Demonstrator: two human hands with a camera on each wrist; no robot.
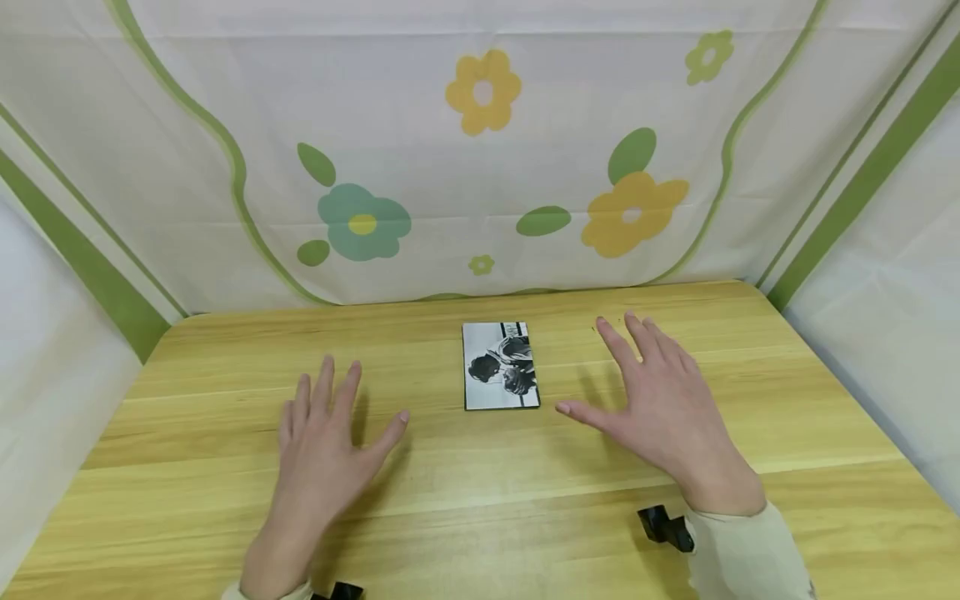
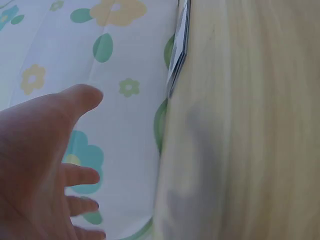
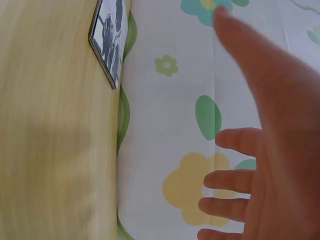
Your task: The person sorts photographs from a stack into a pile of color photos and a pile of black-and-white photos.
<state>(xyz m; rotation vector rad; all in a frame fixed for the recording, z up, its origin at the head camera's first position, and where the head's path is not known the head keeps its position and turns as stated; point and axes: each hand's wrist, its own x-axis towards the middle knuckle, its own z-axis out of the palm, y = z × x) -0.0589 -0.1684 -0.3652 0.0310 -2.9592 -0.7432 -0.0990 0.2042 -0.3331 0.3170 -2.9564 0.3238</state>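
Observation:
A thin flat rectangle like a booklet or case (image 1: 498, 367) lies near the middle of the table, a black-and-white picture of a person on its top. Its dark, layered edge shows in the right wrist view, where the picture side (image 3: 109, 37) faces up. To its left hovers my left hand (image 1: 322, 446), palm down with fingers spread, its shadow on the wood. On the other side my right hand (image 1: 660, 400) is likewise spread, its thumb pointing toward the rectangle's near right corner with a small gap between. Both hands hold nothing.
The wooden table (image 1: 465, 500) runs back to a white cloth (image 1: 450, 167) printed with flowers, and cloth also hangs at both sides. Black mounts sit at the wrists, the right one (image 1: 666, 528) beside a light sleeve (image 1: 750, 554).

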